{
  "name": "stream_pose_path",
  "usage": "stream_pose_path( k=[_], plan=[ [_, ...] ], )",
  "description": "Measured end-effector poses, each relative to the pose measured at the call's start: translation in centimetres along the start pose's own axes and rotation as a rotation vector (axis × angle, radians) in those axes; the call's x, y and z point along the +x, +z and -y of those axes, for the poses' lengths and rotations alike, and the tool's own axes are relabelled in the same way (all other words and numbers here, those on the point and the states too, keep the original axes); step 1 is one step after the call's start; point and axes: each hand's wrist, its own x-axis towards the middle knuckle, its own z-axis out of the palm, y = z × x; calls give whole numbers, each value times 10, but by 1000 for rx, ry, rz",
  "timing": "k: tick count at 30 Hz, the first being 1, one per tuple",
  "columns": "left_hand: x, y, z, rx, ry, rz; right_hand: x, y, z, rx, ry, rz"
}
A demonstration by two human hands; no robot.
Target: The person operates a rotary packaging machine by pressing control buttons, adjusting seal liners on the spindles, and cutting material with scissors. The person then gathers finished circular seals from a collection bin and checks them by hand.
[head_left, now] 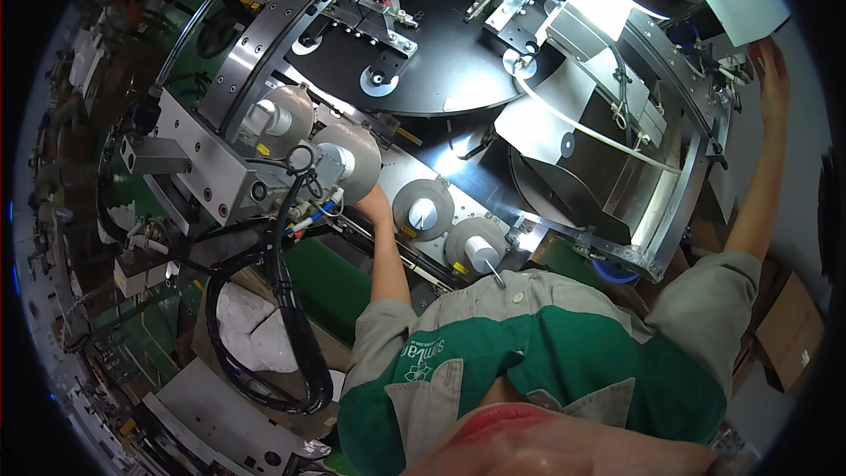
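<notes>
My left hand reaches in at the lower edge of a round grey metal disc. The disc sits behind a white ribbed cylinder, and it hides my left fingers, so their grip does not show. My right arm is stretched far out to the right. There my right hand is raised, fingers extended, beside a small red part at the machine's edge, below a pale panel. Whether the fingertips press that red part is too small to tell.
A large black turntable with round white pads lies ahead. Nearer me, two more discs with white stacks stand on a metal plate. Black cables loop down at the left. A curved metal chute is at the right; cardboard stands beyond my elbow.
</notes>
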Motion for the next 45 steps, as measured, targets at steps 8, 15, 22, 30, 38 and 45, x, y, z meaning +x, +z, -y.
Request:
stream_pose_path(
  k=[8,15,22,30,38,45],
  plan=[
    [3,4,20,11,81,-62,4,4,-3,57,36,9],
    [2,8,20,-41,88,-91,8,-7,-14,22,-16,7],
    [0,1,13,48,59,-55,19,-13,-27,25,1,27],
    [0,-1,11,33,90,-75,23,-17,-34,22,-1,53],
    [3,-2,4,52,105,-39,20,-18,-34,-18,-75,74],
    [1,-1,6,34,124,-66,25,-21,-39,-25,-32,50]
  ],
)
